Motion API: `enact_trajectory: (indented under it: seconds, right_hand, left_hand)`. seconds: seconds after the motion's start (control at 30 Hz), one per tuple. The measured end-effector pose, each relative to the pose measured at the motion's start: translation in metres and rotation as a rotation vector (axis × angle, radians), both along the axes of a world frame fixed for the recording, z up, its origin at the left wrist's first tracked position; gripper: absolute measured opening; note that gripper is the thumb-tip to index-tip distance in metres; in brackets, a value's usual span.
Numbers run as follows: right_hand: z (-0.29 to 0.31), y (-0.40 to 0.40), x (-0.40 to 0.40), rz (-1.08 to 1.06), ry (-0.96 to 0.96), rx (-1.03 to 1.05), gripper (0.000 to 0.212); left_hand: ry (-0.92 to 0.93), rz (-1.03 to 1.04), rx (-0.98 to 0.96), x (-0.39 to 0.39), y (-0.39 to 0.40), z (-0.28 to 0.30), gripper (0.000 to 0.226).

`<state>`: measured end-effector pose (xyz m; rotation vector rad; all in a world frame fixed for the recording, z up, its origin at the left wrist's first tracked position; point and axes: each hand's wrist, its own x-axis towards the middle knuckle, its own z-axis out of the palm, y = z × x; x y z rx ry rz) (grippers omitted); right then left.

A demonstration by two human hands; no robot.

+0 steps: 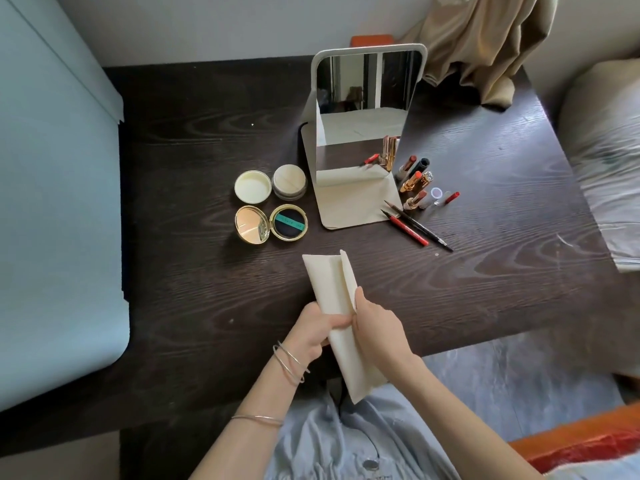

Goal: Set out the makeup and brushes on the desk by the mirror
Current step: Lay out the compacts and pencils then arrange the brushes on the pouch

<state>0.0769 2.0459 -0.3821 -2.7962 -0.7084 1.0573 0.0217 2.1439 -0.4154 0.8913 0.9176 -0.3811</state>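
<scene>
Gripping a long cream pouch (341, 306) over the near edge of the dark wooden desk (180, 237), both hands are seen close together at its middle. The left hand (313, 332) is curled round the pouch's left side, with thin bangles (289, 363) worn at the wrist. The right hand (375, 325) is closed on the right side, its thumb laid up along the loose flap. The pouch is held slantwise, its near end hanging past the desk edge over a pale blue garment (363, 441), its far end resting on or just above the desk; which cannot be told.

Farther in, left of centre, an open gold compact (270, 224) is laid flat, with a round powder jar (289, 181) and its cream lid (252, 187) set just beyond it, side by side.

Right of these a white-framed mirror (367, 109) is stood on its flat base. Two pencils (414, 225), one red and one black, are laid across the base's near right corner. Several lipsticks (415, 183) are grouped just beside the base on its right, some upright, some lying.

At the far right corner a beige cloth (485, 46) is draped onto the desk.
</scene>
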Motion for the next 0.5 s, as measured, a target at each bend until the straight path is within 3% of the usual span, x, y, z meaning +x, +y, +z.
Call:
enact_trajectory:
  seconds: [0.07, 0.13, 0.27, 0.37, 0.4, 0.47, 0.5]
  right_hand:
    - [-0.002, -0.007, 0.005, -0.070, 0.004, 0.037, 0.027]
    - [-0.004, -0.017, 0.017, -0.302, 0.052, 0.172, 0.020]
    - [-0.014, -0.037, 0.042, -0.740, 0.234, 0.417, 0.033]
    - [-0.020, -0.043, 0.050, -0.764, 0.340, 0.448, 0.021]
    - [-0.023, -0.044, 0.050, -0.710, 0.286, 0.435, 0.034]
    - [-0.028, -0.044, 0.047, -0.570, -0.012, 0.423, 0.062]
    - [-0.031, -0.043, 0.044, -0.460, -0.181, 0.418, 0.066]
  left_hand:
    - [0.006, -0.014, -0.035, -0.004, 0.002, -0.002, 0.029]
    - [-0.001, 0.007, -0.107, -0.009, 0.007, -0.005, 0.030]
    - [-0.043, 0.082, -0.261, -0.015, 0.013, -0.009, 0.037]
    - [-0.030, 0.121, -0.356, -0.016, 0.017, -0.012, 0.039]
    - [-0.024, 0.118, -0.374, -0.016, 0.019, -0.013, 0.038]
    - [-0.021, 0.098, -0.391, -0.018, 0.025, -0.013, 0.038]
    - [-0.023, 0.088, -0.391, -0.018, 0.027, -0.013, 0.038]
